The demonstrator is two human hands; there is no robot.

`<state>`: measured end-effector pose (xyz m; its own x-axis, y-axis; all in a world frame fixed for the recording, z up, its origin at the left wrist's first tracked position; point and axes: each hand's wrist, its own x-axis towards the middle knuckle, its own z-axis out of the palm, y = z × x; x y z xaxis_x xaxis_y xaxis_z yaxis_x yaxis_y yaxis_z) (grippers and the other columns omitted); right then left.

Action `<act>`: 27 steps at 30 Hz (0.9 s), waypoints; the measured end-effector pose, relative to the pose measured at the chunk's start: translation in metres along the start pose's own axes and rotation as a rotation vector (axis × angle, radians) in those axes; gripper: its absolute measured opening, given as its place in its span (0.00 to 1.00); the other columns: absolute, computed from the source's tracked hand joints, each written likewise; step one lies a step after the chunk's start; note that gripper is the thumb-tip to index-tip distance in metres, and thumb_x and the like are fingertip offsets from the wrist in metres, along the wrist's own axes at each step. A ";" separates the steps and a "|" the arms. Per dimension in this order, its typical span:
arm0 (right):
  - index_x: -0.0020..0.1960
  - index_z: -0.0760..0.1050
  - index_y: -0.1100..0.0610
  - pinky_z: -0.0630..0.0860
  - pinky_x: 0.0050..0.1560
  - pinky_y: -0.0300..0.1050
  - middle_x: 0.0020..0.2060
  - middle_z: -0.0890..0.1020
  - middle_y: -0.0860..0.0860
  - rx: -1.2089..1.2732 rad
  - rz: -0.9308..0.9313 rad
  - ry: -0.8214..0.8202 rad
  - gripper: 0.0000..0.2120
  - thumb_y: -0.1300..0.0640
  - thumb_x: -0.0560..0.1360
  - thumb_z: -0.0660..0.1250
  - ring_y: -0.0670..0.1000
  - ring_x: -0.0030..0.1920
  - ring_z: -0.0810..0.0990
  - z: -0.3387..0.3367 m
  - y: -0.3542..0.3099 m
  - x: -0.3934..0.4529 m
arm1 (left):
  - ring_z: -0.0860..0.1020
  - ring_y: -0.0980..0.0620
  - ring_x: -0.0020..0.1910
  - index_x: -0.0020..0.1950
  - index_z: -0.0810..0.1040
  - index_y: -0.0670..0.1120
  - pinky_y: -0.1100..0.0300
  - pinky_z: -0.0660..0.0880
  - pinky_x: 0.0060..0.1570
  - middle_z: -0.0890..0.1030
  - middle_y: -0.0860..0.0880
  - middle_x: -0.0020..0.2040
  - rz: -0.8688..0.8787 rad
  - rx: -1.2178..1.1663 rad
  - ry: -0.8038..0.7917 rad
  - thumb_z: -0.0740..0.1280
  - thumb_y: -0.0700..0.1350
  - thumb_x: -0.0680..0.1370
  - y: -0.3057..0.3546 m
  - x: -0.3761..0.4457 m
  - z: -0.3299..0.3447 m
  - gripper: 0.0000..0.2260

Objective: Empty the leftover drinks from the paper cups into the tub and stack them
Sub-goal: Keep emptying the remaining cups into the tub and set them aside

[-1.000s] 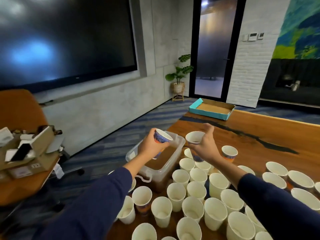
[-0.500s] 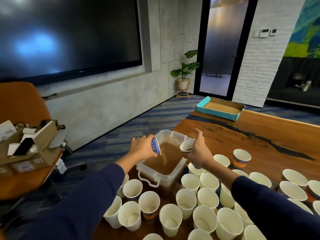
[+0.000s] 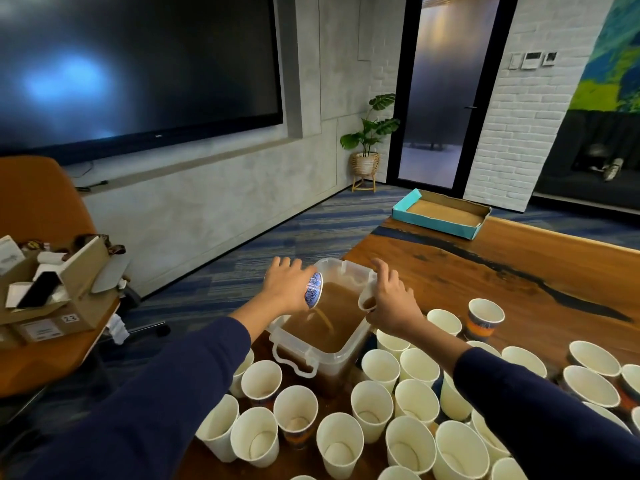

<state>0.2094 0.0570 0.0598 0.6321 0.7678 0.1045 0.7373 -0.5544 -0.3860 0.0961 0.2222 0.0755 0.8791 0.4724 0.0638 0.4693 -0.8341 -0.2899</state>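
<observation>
Upright paper cups (image 3: 296, 408) crowd the near end of the desk (image 3: 519, 271). Beyond them stands the tub (image 3: 323, 336) of brown liquid. Over it the left grip (image 3: 285, 289) clasps a blue cup (image 3: 313, 295) tipped sideways, pouring a thin stream; the right grip (image 3: 391, 303) clasps a white cup (image 3: 367, 299), tilted over the tub's right rim.

Clear plastic tub (image 3: 294, 355), seemingly glossy wooden table (image 3: 519, 271)
</observation>
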 end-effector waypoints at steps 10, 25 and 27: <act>0.77 0.46 0.50 0.61 0.70 0.56 0.72 0.62 0.56 -0.239 -0.118 0.002 0.41 0.59 0.74 0.69 0.59 0.71 0.63 0.010 -0.006 0.005 | 0.67 0.44 0.68 0.74 0.60 0.50 0.51 0.61 0.68 0.69 0.44 0.68 0.051 0.098 0.003 0.69 0.59 0.73 0.003 0.000 0.004 0.34; 0.77 0.46 0.53 0.61 0.70 0.58 0.72 0.62 0.59 -0.607 -0.279 0.010 0.37 0.52 0.78 0.65 0.61 0.71 0.64 0.008 -0.023 0.009 | 0.66 0.43 0.69 0.75 0.59 0.50 0.49 0.59 0.69 0.68 0.43 0.69 0.068 0.139 -0.028 0.69 0.58 0.74 -0.003 -0.005 0.011 0.34; 0.77 0.46 0.54 0.62 0.69 0.59 0.71 0.63 0.60 -0.675 -0.302 0.023 0.37 0.52 0.78 0.66 0.61 0.70 0.65 0.009 -0.026 0.009 | 0.66 0.43 0.69 0.75 0.59 0.50 0.49 0.59 0.69 0.68 0.43 0.69 0.066 0.147 -0.033 0.69 0.58 0.73 -0.004 -0.006 0.011 0.35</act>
<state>0.1935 0.0814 0.0625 0.3774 0.9156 0.1386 0.8617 -0.4020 0.3097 0.0878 0.2259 0.0662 0.9032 0.4290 0.0091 0.3910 -0.8141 -0.4293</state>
